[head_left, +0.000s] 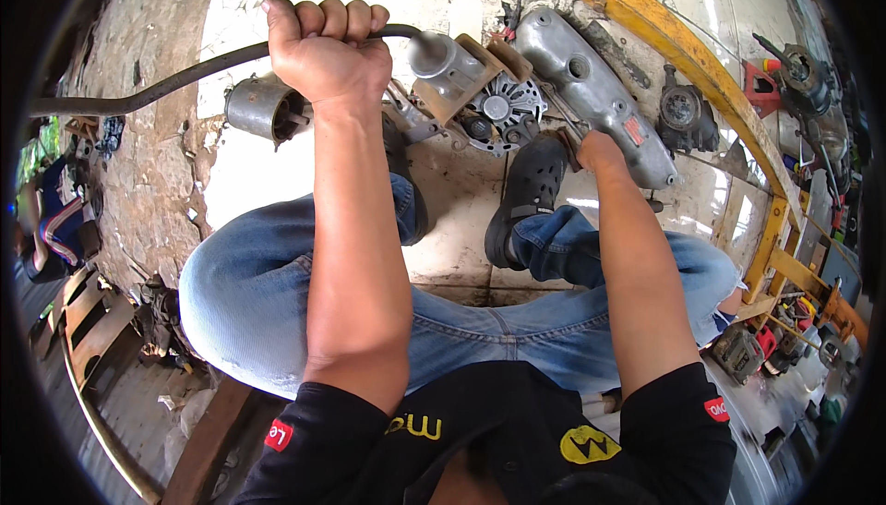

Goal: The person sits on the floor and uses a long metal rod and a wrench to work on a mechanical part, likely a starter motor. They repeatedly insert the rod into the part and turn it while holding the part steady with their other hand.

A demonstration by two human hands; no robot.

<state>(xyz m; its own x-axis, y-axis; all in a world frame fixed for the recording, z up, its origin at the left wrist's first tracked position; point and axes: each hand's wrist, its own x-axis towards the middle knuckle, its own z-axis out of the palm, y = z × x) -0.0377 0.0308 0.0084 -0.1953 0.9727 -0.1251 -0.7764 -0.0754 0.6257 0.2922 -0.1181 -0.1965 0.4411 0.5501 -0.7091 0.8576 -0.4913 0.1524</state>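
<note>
My left hand is wrapped round a long dark bent bar, knuckles facing away from me. The bar's right end, blurred, meets a grey metal cylinder set against brown blocks or brackets. Just below is a round alternator part with a finned, silvery middle. My right hand is closed low beside my dark clog, next to a slim metal piece. Its fingers are mostly hidden, and what they hold does not show. Alongside that hand, a long grey engine cover lies slanted.
Left of my left wrist lies an open metal cylinder housing. A yellow metal frame curves along the right, with a dark round part inside it. My clog stands on the tiles. Another person is at the far left.
</note>
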